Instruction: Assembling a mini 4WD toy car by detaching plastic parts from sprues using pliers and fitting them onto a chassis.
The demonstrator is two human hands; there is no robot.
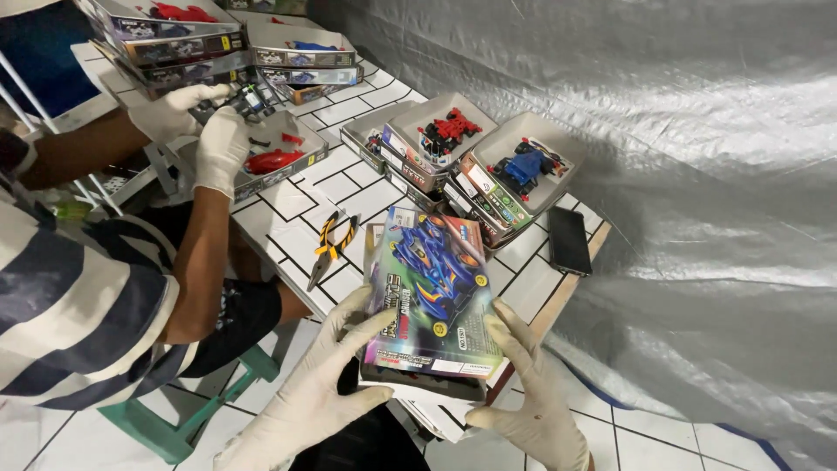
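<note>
As you stand at the tiled table (288, 218), your gloved left hand (318, 397) & right hand (532, 392) grip a toy car box (432, 292), fingers wrapped on its edges, w/ pliers (331, 244) nearby.

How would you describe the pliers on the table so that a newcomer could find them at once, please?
Start at the white tiled table and find the colourful toy-car box held between the left hand and right hand. Just to its left lie the pliers, flat on the tiles. They are the only tool there, with orange-and-black handles spread apart.
</note>
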